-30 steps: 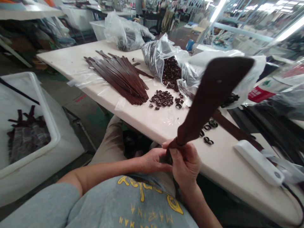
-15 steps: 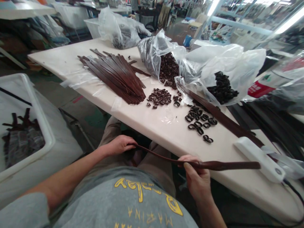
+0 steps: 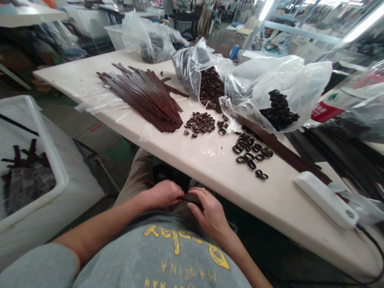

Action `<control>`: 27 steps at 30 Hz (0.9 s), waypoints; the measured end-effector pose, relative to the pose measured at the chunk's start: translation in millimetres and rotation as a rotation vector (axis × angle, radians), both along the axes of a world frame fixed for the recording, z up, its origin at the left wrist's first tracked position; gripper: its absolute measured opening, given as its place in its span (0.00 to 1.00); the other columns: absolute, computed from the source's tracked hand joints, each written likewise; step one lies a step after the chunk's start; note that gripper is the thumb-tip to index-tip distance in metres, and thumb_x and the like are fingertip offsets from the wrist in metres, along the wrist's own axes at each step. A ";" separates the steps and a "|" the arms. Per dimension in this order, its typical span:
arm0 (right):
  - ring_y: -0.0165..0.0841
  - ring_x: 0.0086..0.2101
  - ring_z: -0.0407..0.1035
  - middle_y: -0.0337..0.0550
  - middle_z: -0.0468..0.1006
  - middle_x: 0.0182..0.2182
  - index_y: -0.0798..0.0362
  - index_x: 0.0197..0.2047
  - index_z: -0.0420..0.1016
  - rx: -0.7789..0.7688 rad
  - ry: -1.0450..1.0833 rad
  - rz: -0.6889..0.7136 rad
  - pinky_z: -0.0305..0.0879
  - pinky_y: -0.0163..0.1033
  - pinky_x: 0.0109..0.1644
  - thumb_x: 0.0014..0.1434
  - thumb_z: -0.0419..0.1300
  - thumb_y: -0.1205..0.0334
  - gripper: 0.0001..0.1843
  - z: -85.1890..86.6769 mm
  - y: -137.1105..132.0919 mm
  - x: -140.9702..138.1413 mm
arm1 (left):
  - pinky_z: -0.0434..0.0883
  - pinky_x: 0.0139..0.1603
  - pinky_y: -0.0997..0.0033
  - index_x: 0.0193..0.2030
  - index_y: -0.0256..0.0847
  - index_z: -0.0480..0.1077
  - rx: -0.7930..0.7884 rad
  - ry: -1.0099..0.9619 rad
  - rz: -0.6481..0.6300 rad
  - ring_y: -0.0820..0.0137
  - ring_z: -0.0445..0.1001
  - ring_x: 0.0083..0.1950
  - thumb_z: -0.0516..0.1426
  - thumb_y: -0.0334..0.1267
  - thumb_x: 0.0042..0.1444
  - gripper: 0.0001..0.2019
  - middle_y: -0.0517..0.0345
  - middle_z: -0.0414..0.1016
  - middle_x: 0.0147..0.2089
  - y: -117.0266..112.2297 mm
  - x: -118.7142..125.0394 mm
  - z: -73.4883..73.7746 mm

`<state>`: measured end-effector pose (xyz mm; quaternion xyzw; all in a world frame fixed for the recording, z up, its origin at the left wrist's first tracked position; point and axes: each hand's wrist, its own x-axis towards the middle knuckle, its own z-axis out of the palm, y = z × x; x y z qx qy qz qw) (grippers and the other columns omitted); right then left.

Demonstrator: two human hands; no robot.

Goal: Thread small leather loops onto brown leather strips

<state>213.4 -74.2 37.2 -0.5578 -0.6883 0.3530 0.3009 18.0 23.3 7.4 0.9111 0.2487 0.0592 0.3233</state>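
My left hand (image 3: 166, 195) is closed over my lap, gripping a dark brown leather strap (image 3: 189, 200). Close beside it, my right hand (image 3: 209, 209) has its thumb and fingers bent around the same strap. Only a short piece shows between the hands; the rest is hidden. On the table (image 3: 186, 160) in front of me lies a fanned stack of brown straps (image 3: 147, 96). Right of that stack are a pile of small brown loops (image 3: 200, 122) and a group of larger black loops (image 3: 250, 150).
Plastic bags hold brown loops (image 3: 211, 86) and black loops (image 3: 277, 110) at the back. Long brown strips (image 3: 279, 148) run along the right. A white device (image 3: 326, 199) with a cord sits on the right edge. A white bin (image 3: 64, 176) with dark strips stands left.
My right hand has moved left and closer to my left hand. The strap, stretched out to the right before, is now mostly out of sight.
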 end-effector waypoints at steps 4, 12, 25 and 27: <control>0.40 0.43 0.74 0.47 0.80 0.44 0.51 0.51 0.73 -0.147 -0.165 0.051 0.66 0.40 0.46 0.61 0.59 0.60 0.15 -19.9 8.6 -4.7 | 0.61 0.31 0.70 0.29 0.38 0.77 0.046 0.046 -0.116 0.67 0.69 0.28 0.57 0.36 0.59 0.10 0.55 0.74 0.25 -3.1 11.6 11.8; 0.32 0.30 0.70 0.38 0.77 0.28 0.52 0.32 0.75 -0.282 -0.206 0.121 0.56 0.33 0.31 0.64 0.53 0.62 0.12 -41.5 -3.2 18.6 | 0.64 0.36 0.74 0.39 0.42 0.79 -0.049 0.113 -0.035 0.68 0.76 0.36 0.58 0.39 0.60 0.08 0.56 0.81 0.35 18.3 -32.0 17.5; 0.34 0.39 0.73 0.40 0.81 0.39 0.49 0.44 0.77 -0.211 -0.021 0.076 0.62 0.34 0.42 0.65 0.55 0.63 0.10 -30.4 2.4 18.3 | 0.65 0.27 0.78 0.34 0.36 0.77 -0.629 -0.074 0.413 0.73 0.72 0.28 0.58 0.40 0.54 0.10 0.60 0.76 0.27 2.6 -29.9 8.7; 0.34 0.40 0.73 0.40 0.81 0.39 0.49 0.43 0.77 -0.167 0.036 0.048 0.63 0.35 0.44 0.65 0.54 0.63 0.10 -28.5 8.3 5.7 | 0.67 0.27 0.77 0.35 0.36 0.76 -0.757 -0.094 0.426 0.71 0.74 0.27 0.58 0.41 0.53 0.11 0.58 0.77 0.28 -7.0 -17.1 7.0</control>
